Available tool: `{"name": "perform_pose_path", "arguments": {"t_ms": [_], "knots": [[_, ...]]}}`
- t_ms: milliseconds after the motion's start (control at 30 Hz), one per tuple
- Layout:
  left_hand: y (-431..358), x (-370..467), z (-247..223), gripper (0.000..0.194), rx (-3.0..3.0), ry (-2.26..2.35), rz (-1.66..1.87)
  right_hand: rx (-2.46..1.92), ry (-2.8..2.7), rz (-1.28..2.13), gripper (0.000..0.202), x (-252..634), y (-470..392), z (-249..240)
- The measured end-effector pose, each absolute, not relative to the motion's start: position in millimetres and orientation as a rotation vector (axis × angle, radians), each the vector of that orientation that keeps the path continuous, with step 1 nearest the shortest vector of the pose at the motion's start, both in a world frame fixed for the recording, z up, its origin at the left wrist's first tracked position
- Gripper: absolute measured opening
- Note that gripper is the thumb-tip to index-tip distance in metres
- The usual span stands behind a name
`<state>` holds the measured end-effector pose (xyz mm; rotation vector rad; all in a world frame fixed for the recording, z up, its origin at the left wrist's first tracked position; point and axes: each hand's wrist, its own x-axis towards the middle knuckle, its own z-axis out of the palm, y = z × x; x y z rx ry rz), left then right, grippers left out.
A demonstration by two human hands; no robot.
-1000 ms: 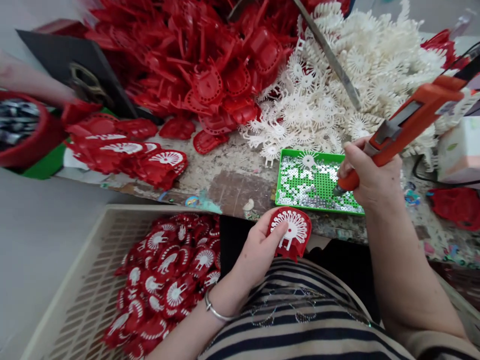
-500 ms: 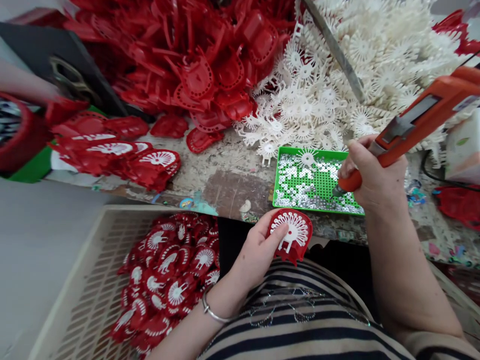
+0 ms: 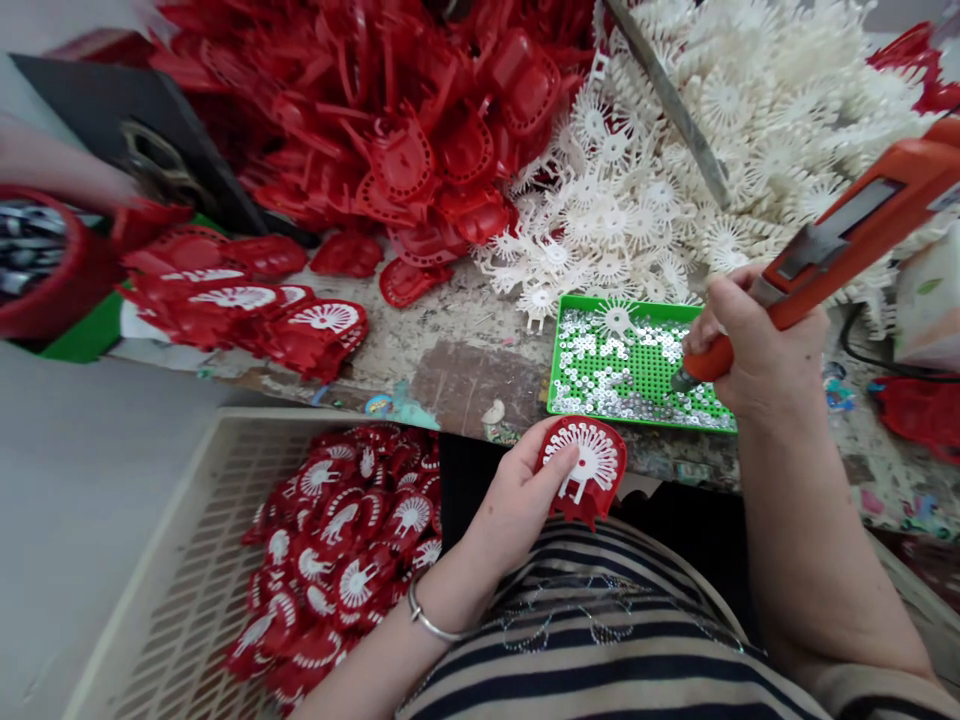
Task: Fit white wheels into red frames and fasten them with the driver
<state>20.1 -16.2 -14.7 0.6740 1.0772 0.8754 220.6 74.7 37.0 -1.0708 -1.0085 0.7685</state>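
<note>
My left hand (image 3: pixel 523 490) is closed on a red plastic part (image 3: pixel 609 492), its thumb resting on the white spoked piece (image 3: pixel 587 458) laid inside it. Small pale rings sit along the curved edge of that piece. Wrapped around an orange handheld tool (image 3: pixel 832 235) is my right hand (image 3: pixel 769 345). The tool slants down to the left, and its metal tip (image 3: pixel 681 382) is at the small silvery rings in a green perforated tray (image 3: pixel 553 362). Whether the tip touches a ring, I cannot tell. One loose white spoked piece (image 3: pixel 616 318) lies over the tray's back edge.
Red parts (image 3: pixel 405 165) are heaped behind, beside a pile of white spoked pieces (image 3: pixel 645 215). Stacked assembled parts (image 3: pixel 322 325) lie at the bench's left. Below stands a pale crate (image 3: pixel 161 560) of red-and-white parts. Another person's arm (image 3: pixel 67 165) reaches in at far left.
The view has shifted slightly, so most things sit a little further right. Both hands keep their holds, and the tool's tip remains at the tray.
</note>
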Motion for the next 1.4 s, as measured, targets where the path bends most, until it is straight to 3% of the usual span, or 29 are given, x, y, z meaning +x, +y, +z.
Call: {"name": "perform_pose_path", "arguments": {"t_ms": [400,867,1400], "knots": [[-12.3,36.4,2.8,0.03,0.637,1.001,0.942,-0.908,-1.027,1.074,0.021,176.4,25.9,114.1],[-26.2,37.5,17.5,0.02,0.698,0.983,0.951,-0.873,-1.073,1.076,0.025,156.3,11.0,103.5],[-27.8,31.8,20.7,0.02,0.714,0.992,0.882,-0.771,-1.097,1.032,0.015,145.2,3.8,93.4]]}}
